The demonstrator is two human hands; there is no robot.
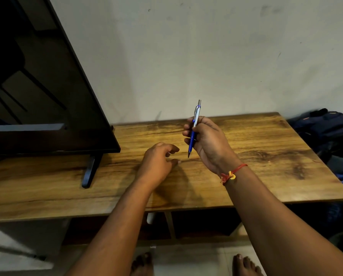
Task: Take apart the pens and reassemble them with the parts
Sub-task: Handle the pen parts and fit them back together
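pen (194,129) — blue barrel, silver clip end up, tip down, whole, above the wooden table (266,140) | our right hand (208,144) — fingers wrapped round its middle | our left hand (158,160) loosely curled, holding nothing, just beside | TV (37,86) far left

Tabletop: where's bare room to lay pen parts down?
The table is bare right of the right hand, which holds the pen, out to its right edge. The near strip before the left hand is free too. The TV and its foot crowd the left.
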